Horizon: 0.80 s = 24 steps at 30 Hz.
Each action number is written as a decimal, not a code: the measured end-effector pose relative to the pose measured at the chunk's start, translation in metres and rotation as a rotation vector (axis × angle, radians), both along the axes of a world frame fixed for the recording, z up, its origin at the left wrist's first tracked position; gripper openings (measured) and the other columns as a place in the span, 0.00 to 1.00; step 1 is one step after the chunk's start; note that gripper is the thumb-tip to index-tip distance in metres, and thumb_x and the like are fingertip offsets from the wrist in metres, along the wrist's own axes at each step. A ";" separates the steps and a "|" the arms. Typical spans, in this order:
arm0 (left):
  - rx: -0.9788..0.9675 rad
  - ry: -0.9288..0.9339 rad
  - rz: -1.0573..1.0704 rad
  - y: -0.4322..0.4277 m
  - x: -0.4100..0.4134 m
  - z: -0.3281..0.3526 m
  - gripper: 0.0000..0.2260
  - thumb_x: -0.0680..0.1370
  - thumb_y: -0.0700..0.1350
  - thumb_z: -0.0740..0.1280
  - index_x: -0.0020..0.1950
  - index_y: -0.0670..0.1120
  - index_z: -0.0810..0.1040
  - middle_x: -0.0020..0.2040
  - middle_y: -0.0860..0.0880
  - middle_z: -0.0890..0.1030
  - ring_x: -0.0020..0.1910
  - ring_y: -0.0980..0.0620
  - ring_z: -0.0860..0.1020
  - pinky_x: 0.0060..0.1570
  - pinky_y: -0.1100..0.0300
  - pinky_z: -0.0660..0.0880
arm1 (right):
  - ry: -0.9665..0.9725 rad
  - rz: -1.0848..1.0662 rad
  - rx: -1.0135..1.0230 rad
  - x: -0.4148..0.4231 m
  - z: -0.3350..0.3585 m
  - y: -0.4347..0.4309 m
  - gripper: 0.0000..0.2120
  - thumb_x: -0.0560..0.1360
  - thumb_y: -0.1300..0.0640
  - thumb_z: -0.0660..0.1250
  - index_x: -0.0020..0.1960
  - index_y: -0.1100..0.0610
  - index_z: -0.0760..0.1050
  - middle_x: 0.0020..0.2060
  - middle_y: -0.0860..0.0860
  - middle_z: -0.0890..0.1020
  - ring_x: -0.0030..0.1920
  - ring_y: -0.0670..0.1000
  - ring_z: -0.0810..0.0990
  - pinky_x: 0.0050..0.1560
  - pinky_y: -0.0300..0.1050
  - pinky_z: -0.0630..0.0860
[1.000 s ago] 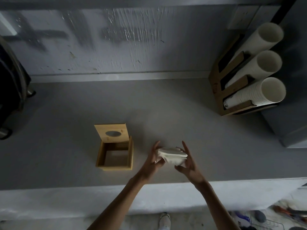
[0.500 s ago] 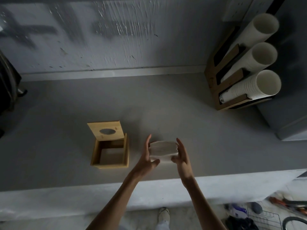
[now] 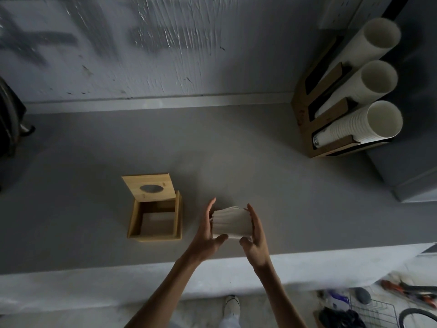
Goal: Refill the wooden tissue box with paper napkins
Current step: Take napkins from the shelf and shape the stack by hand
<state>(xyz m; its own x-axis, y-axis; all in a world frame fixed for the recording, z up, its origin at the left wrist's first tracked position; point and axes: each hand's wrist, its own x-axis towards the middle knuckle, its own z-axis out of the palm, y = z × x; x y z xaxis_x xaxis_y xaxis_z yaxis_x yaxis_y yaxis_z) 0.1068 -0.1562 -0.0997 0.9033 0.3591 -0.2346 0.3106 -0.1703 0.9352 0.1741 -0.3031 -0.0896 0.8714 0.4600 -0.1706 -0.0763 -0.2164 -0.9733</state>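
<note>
1. Although most of the scene is plain to you, the dark bulky object (image 3: 10, 119) far left of the wooden tissue box (image 3: 155, 216) is cut off by the frame edge and too dim to identify, and the clutter on the floor (image 3: 378, 304) below the counter, to the box's lower right, is blurred.
2. You are looking down on a grey counter (image 3: 94, 150) whose pale front edge runs across below the box, with a scuffed, streaked grey wall (image 3: 165, 48) behind it.
3. Far to the right of the box, against the wall, stands a wooden cup holder (image 3: 305, 110) with three stacks of white paper cups (image 3: 369, 84) lying in it, their open mouths turned towards you.
4. The box sits on the counter with its lid (image 3: 149, 189) tipped up at the far side; the lid has an oval hole, and the inside of the box looks bare down to its floor.
5. Just right of the box, apart from it, you hold a stack of white paper napkins (image 3: 233, 223); its layered top edge is slightly fanned and uneven.
6. Your left hand (image 3: 208, 235) presses flat against the stack's left side, fingers straight and thumb tucked under its near corner.
7. Your right hand (image 3: 256, 237) mirrors it on the right side, so the stack is squeezed between both palms.
</note>
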 end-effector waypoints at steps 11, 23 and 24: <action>0.074 0.013 -0.026 -0.004 -0.004 -0.001 0.45 0.70 0.44 0.74 0.74 0.64 0.46 0.72 0.49 0.63 0.71 0.52 0.65 0.68 0.56 0.70 | 0.074 -0.068 0.102 -0.005 -0.011 0.005 0.41 0.60 0.64 0.58 0.74 0.57 0.61 0.70 0.51 0.70 0.69 0.49 0.69 0.66 0.46 0.71; 0.125 0.003 -0.044 -0.008 -0.003 -0.006 0.44 0.71 0.38 0.72 0.75 0.58 0.48 0.72 0.52 0.62 0.71 0.55 0.62 0.68 0.49 0.70 | 0.038 -0.011 0.139 -0.001 -0.014 0.006 0.42 0.61 0.71 0.56 0.75 0.58 0.57 0.69 0.53 0.70 0.67 0.45 0.70 0.64 0.41 0.73; 0.138 -0.001 -0.056 -0.008 -0.003 -0.006 0.42 0.72 0.40 0.71 0.75 0.58 0.48 0.72 0.53 0.61 0.71 0.57 0.62 0.69 0.49 0.70 | 0.029 0.005 0.136 0.000 -0.015 0.005 0.42 0.61 0.70 0.58 0.75 0.58 0.58 0.68 0.54 0.70 0.68 0.48 0.70 0.65 0.45 0.73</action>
